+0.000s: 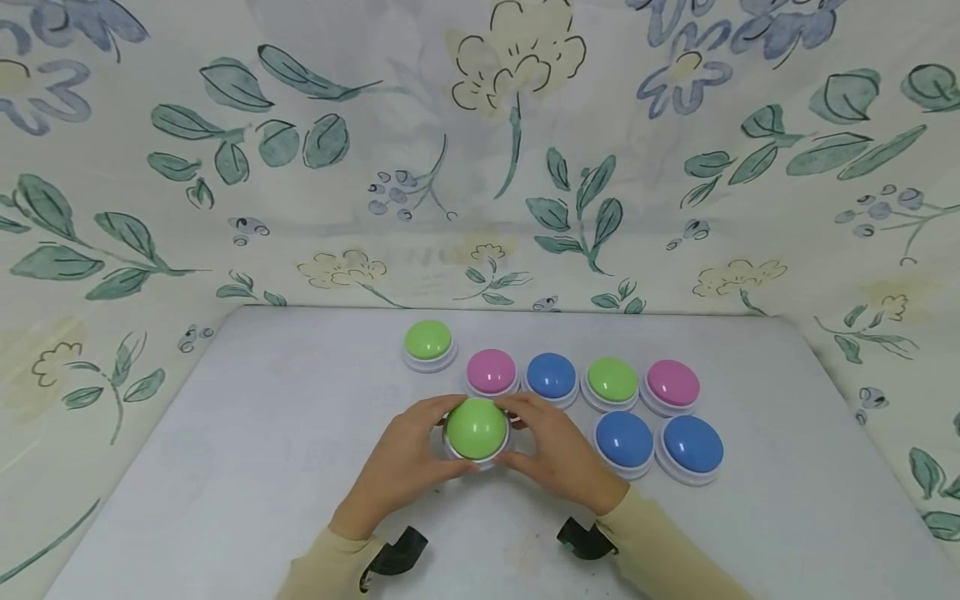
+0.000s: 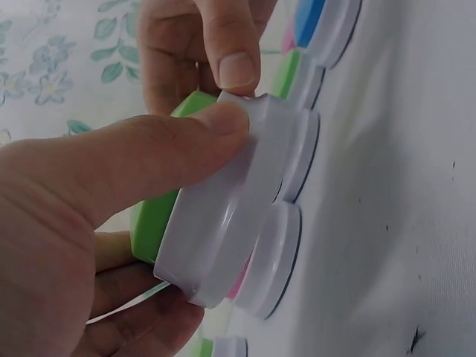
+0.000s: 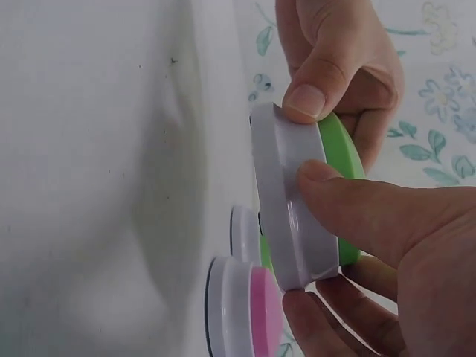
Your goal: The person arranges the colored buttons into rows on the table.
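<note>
Both hands hold one round push button with a green dome point(image 1: 476, 428) and a white base point(image 2: 223, 208). The left hand point(image 1: 405, 458) grips its left side, thumb on the near side of the base and fingers round the far side. On the right side the right hand point(image 1: 558, 454) grips it in the same way. Both wrist views show the base raised off the white tabletop, dome facing up. Just behind it stands a pink button point(image 1: 491, 372), partly covered by the held one. A second green button point(image 1: 427, 341) sits farther back to the left.
Right of the hands, a blue button point(image 1: 551, 376), a green button point(image 1: 612, 380) and a pink button point(image 1: 672, 383) stand in a row. Two blue buttons, one left point(image 1: 624, 439) and one right point(image 1: 693, 444), sit nearer. A floral cloth point(image 1: 420, 233) rises behind the white tabletop point(image 1: 247, 433).
</note>
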`<state>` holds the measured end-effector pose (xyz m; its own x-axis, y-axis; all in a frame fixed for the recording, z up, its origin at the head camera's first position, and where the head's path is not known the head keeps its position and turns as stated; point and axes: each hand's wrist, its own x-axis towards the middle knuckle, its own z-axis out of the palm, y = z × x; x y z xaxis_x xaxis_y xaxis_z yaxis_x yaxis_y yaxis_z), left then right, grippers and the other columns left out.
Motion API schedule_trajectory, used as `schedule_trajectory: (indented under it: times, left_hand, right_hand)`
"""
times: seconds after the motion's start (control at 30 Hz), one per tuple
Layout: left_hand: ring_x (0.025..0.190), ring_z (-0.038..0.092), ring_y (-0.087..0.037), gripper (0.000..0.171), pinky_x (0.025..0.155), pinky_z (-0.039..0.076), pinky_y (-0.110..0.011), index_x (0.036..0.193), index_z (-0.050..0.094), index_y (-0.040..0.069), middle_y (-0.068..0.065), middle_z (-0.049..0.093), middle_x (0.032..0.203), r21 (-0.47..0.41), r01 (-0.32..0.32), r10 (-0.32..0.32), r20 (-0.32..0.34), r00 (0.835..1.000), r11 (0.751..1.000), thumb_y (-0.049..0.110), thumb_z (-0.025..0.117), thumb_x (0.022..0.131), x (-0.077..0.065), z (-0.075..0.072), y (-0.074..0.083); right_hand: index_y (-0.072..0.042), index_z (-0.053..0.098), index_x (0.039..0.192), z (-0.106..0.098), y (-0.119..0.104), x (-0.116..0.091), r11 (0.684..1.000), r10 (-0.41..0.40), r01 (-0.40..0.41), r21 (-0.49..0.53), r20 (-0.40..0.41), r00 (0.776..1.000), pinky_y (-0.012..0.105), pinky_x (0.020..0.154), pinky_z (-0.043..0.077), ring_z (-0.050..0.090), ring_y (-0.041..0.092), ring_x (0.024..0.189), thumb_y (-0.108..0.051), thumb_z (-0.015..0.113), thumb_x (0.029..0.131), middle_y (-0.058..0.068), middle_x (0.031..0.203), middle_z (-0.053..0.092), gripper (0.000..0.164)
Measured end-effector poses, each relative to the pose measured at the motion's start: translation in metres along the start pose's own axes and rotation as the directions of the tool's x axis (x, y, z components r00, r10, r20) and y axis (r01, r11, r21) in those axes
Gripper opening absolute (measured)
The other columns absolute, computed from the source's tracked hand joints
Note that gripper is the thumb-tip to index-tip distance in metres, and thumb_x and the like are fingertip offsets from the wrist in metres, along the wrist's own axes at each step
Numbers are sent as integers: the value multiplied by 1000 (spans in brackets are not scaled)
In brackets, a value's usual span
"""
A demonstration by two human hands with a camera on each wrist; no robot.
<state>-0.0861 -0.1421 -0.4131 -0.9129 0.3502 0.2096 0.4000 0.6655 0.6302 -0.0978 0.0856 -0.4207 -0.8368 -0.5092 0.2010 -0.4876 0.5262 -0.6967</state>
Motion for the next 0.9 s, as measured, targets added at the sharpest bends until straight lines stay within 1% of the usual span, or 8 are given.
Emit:
schedule_trajectory:
  times: [0.23, 0.43, 0.6, 0.9]
  left_hand:
    - [124, 59, -26, 81, 105, 49, -44, 135, 61, 4, -9, 63, 134, -5, -17, 17, -10, 1000, 1000, 20, 97, 64, 7, 9, 7]
    - [125, 58, -27, 81, 106, 48, -45, 135, 60, 2, -10, 63, 133, -1, -33, 33, -12, 999, 999, 18, 97, 64, 10, 15, 10]
    - [124, 58, -29, 82, 105, 48, -45, 135, 60, 0, -13, 63, 133, 11, -44, 44, -11, 999, 999, 20, 96, 64, 13, 19, 14]
    - [122, 59, -30, 82, 104, 49, -47, 134, 60, -1, -13, 64, 131, 22, -68, 69, -23, 997, 997, 21, 96, 64, 19, 27, 20]
  right_hand:
    - [-5, 56, 137, -9, 6, -5, 1000, -15, 15, 3, -17, 1000, 27, 95, 54, 60, 20, 118, -10, 87, 79, 7, 131, 60, 66]
    - [-5, 58, 136, -16, 8, -7, 1000, 21, -21, -6, -5, 1000, 29, 93, 56, 62, 20, 116, -11, 87, 78, 7, 129, 61, 65]
    - [-5, 58, 135, -22, 10, -8, 999, 48, -47, -15, 11, 999, 32, 92, 57, 64, 21, 112, -11, 87, 78, 7, 127, 61, 64]
    - [-4, 57, 135, -30, 18, -10, 998, 61, -60, -30, 34, 998, 35, 92, 57, 65, 22, 109, -10, 87, 78, 8, 126, 61, 65]
